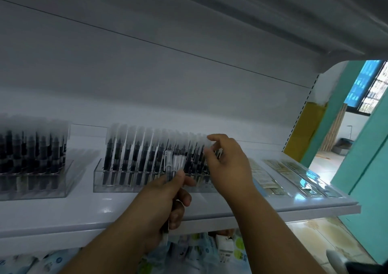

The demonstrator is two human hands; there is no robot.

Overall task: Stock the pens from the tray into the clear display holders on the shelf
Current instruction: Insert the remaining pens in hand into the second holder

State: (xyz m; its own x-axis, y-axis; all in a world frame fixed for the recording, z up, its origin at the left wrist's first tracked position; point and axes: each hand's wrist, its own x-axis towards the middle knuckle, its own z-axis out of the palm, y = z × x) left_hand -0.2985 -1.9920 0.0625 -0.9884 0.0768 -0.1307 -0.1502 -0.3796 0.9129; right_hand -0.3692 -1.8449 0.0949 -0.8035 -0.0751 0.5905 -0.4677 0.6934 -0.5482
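A: Head view. Left hand (168, 198) at about 6 o'clock, fingers curled round a small bundle of pens (175, 164), caps up, bottoms sticking out under the fist. No tray in sight.

B: And the right hand (226, 164)?

A: At 3 o'clock of the bundle, up against the right end of the middle clear holder (109, 179) on the shelf (94, 217). Thumb and fingertips look pinched on a cap at the top of the row (159, 154); motion blur is heavy, so whether that pen is seated or only half in cannot be told.

B: Step in hand?

A: By the look of it, slotting one pen into the holder's right end while the left keeps the supply. The row appears nearly full.

B: Next move?

A: Probably press that pen down upright, then draw another from the bundle. Needs a free slot; if none is left here, the second holder (35, 181) at 9 o'clock looks packed too.
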